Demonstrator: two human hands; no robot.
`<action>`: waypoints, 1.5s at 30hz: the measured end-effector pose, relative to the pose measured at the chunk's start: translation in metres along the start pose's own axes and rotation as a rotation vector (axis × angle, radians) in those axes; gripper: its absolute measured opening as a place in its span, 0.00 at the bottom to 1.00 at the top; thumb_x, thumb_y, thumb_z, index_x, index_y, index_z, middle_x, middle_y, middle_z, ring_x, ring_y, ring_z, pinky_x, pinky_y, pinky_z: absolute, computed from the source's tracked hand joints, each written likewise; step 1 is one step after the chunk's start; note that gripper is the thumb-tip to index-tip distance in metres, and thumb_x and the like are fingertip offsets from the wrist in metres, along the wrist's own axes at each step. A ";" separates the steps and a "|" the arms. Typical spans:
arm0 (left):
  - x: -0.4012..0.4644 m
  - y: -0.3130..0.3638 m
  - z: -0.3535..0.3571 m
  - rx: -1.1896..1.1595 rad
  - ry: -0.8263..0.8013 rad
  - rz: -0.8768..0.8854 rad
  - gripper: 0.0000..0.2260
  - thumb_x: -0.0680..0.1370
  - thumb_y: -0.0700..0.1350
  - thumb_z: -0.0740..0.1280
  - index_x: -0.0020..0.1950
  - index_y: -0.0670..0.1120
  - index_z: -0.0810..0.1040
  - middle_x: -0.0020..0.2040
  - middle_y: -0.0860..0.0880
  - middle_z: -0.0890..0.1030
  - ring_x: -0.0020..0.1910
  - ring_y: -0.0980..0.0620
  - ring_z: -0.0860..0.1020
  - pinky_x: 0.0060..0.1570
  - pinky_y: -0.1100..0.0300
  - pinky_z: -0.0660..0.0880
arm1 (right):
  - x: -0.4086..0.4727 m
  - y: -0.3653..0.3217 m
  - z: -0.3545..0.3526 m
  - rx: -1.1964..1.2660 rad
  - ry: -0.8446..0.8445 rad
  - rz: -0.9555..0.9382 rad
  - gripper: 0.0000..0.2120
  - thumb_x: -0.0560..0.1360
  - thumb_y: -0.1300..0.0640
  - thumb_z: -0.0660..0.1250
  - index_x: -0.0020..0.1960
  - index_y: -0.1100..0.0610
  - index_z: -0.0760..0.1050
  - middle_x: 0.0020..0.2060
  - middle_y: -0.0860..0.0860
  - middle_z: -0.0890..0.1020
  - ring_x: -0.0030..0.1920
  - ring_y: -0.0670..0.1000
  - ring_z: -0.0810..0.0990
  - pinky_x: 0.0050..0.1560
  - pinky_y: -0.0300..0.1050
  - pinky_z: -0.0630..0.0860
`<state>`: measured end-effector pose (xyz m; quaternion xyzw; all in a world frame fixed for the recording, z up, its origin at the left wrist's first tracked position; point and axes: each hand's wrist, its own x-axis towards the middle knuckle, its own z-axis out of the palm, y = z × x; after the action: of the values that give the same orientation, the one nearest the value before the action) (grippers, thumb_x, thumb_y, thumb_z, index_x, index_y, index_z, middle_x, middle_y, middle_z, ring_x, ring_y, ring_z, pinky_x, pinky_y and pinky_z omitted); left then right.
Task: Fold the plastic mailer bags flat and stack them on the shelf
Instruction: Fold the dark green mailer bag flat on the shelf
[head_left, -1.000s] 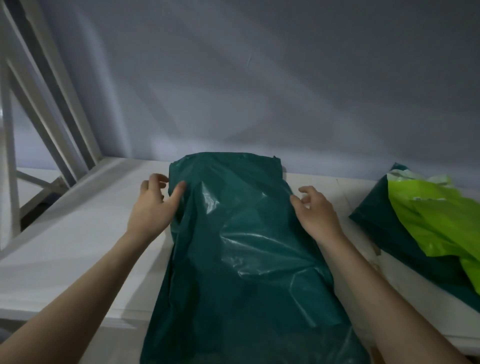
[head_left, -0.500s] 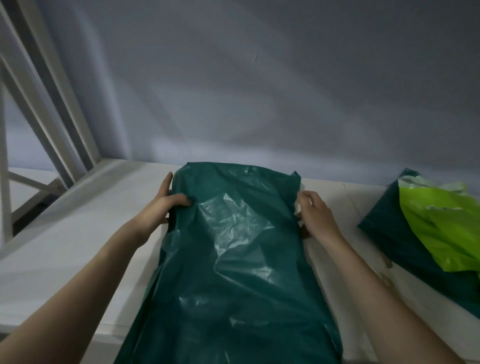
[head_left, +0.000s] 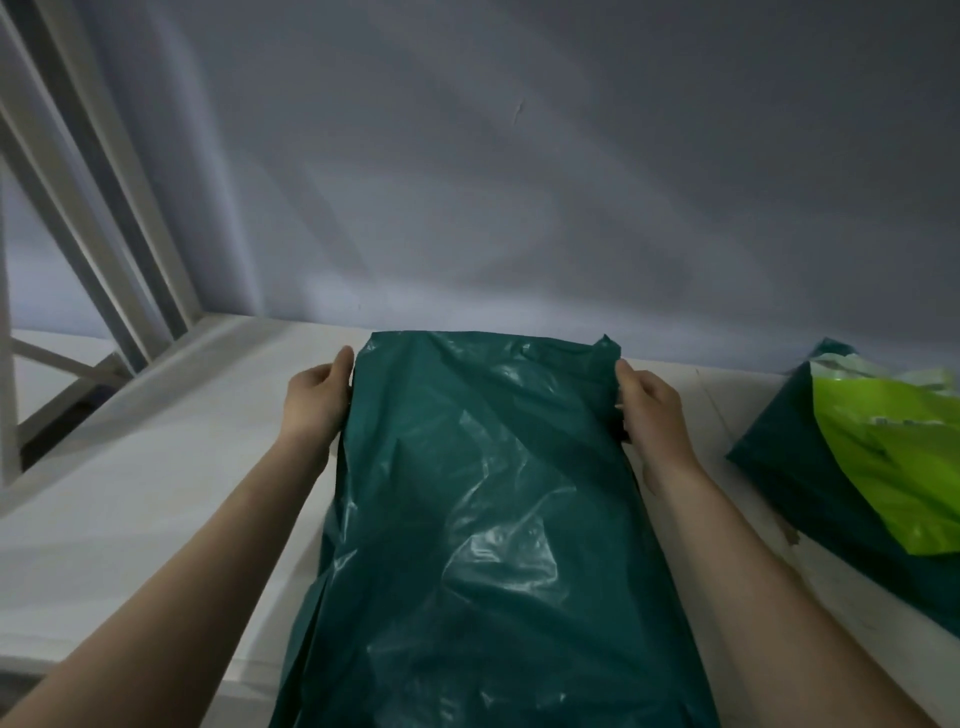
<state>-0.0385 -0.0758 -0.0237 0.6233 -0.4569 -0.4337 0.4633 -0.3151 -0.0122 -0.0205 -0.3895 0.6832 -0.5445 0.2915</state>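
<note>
A dark green mailer (head_left: 488, 519) lies lengthwise on the white shelf (head_left: 156, 493), its far end near the wall (head_left: 519, 182) at 12 o'clock and its near end hanging over the shelf's front edge. The left hand (head_left: 317, 400) grips its far corner at 10 o'clock, and the right hand (head_left: 649, 410) pinches the opposite corner at 2 o'clock. At 3 o'clock, well apart, a lime bag (head_left: 893, 462) rests on another green mailer (head_left: 779, 467).

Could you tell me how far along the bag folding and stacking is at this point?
Looks done: a lime green bag lies on another dark green bag on the shelf. In hand: the left hand and right hand grip the far corners of a crinkled dark green mailer. Left: fold and stack it.
</note>
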 end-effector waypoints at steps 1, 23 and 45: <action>0.000 -0.001 0.000 -0.010 -0.010 -0.031 0.18 0.78 0.55 0.61 0.36 0.44 0.73 0.37 0.46 0.76 0.39 0.46 0.73 0.45 0.56 0.71 | 0.001 0.002 0.000 -0.006 0.010 -0.009 0.20 0.78 0.46 0.58 0.42 0.64 0.73 0.38 0.56 0.74 0.40 0.53 0.72 0.42 0.46 0.68; 0.011 -0.003 -0.011 -0.066 -0.048 -0.114 0.25 0.74 0.55 0.68 0.66 0.48 0.65 0.51 0.46 0.76 0.50 0.46 0.75 0.44 0.55 0.72 | 0.015 0.005 -0.013 0.108 -0.023 0.223 0.14 0.70 0.52 0.65 0.53 0.57 0.74 0.47 0.53 0.78 0.45 0.52 0.76 0.40 0.42 0.74; -0.118 0.031 0.014 1.365 -0.266 0.714 0.23 0.80 0.59 0.48 0.73 0.54 0.59 0.71 0.53 0.63 0.66 0.47 0.65 0.59 0.53 0.64 | -0.049 -0.026 0.009 -0.828 -0.374 -0.472 0.17 0.79 0.44 0.54 0.59 0.53 0.72 0.57 0.48 0.79 0.57 0.52 0.76 0.57 0.50 0.72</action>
<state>-0.0814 0.0312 0.0177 0.5285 -0.8471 0.0475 0.0302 -0.2760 0.0219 0.0012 -0.7068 0.6713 -0.2002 0.0988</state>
